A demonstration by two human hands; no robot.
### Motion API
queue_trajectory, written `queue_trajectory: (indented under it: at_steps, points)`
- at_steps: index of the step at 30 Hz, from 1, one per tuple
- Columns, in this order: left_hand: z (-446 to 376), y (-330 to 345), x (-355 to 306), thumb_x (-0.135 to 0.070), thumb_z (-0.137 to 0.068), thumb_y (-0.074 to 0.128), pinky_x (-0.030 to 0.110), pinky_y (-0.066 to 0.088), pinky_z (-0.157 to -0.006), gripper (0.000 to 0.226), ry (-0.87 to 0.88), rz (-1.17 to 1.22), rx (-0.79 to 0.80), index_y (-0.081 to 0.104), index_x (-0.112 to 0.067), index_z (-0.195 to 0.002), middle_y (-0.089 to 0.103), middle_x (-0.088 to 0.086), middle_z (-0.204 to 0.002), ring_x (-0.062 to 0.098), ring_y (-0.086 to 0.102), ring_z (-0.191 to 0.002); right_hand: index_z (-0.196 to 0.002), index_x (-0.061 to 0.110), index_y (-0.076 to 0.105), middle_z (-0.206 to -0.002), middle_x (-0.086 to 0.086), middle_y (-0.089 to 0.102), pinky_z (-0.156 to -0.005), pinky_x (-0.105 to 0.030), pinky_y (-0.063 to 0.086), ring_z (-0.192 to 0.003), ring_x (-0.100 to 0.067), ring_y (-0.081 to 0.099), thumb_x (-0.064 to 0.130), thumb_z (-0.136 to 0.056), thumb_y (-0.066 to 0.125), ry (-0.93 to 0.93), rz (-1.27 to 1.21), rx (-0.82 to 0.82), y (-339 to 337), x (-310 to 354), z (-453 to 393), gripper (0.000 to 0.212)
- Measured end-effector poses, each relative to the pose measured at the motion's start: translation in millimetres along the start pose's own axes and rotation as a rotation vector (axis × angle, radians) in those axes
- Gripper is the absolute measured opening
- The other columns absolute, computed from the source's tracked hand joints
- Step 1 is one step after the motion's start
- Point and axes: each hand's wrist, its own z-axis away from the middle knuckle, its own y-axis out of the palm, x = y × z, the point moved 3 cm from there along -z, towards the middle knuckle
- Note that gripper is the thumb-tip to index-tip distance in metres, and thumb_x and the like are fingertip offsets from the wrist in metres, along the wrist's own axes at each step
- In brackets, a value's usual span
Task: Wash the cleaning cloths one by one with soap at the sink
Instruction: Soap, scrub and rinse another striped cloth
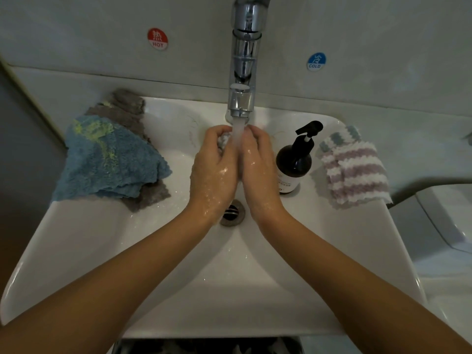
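Forearms reaching over sink (76, 251); I'm seeing L hand (214, 169) & R hand (258, 167) pressing together under tap (242, 72) stream, fingers curling round a wadded cloth (224, 140). Drain (233, 212) sitting below. Blue cloth (107, 159) lying over grey cloth (127, 108) on L rim; soap (293, 167) & striped cloth (355, 169) on R.

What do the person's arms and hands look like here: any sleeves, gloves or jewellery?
Both forearms are bare, with no sleeves in view. The left hand and right hand wear no gloves, and no rings, watch or bracelets show. Both hands glisten with water.
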Motion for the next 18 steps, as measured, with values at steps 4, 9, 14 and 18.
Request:
queue_trajectory:
  at_steps: [4,9,14,18]
  points:
    - [3.2,1.3,-3.6,-0.047,-0.099,0.043,0.033,0.055,-0.078,0.016,0.013,0.03,0.003,0.051,-0.034,-0.105,0.067,-0.009,-0.094,0.004,0.065,-0.085,-0.102,0.023,0.055,-0.096,0.006,0.063,-0.084,-0.031,0.055,-0.09,-0.003,0.063,0.05,-0.101,0.038,0.013,0.076,-0.019,-2.5,-3.4,-3.2,0.032]
    - [0.4,5.1,-5.5,-0.062,-0.097,0.029,0.03,0.049,-0.068,0.046,-0.055,-0.128,0.01,0.056,-0.025,-0.099,0.067,-0.007,-0.083,0.004,0.064,-0.077,-0.081,0.013,0.057,-0.066,0.006,0.057,-0.061,-0.027,0.049,-0.062,-0.005,0.055,0.039,-0.1,0.048,-0.052,0.069,-0.101,-4.6,0.8,-5.5,0.034]
    - [-1.0,3.7,-0.7,-0.042,-0.103,0.032,0.024,0.043,-0.059,0.041,-0.068,-0.2,0.01,0.06,-0.022,-0.081,0.062,-0.005,-0.071,0.005,0.06,-0.067,-0.065,0.016,0.05,-0.06,0.002,0.049,-0.06,-0.037,0.042,-0.059,-0.013,0.047,0.027,-0.095,0.054,-0.02,0.098,-0.12,-3.3,-6.2,-5.8,0.033]
    - [-6.1,0.4,2.0,-0.027,-0.102,0.038,0.014,0.036,-0.047,0.044,-0.041,-0.249,-0.012,0.05,-0.014,-0.062,0.051,-0.01,-0.054,0.006,0.053,-0.052,-0.067,0.006,0.053,-0.064,-0.006,0.053,-0.059,-0.037,0.042,-0.061,-0.017,0.049,0.013,-0.094,0.052,0.003,0.148,-0.106,-1.2,-7.6,-9.0,0.028]
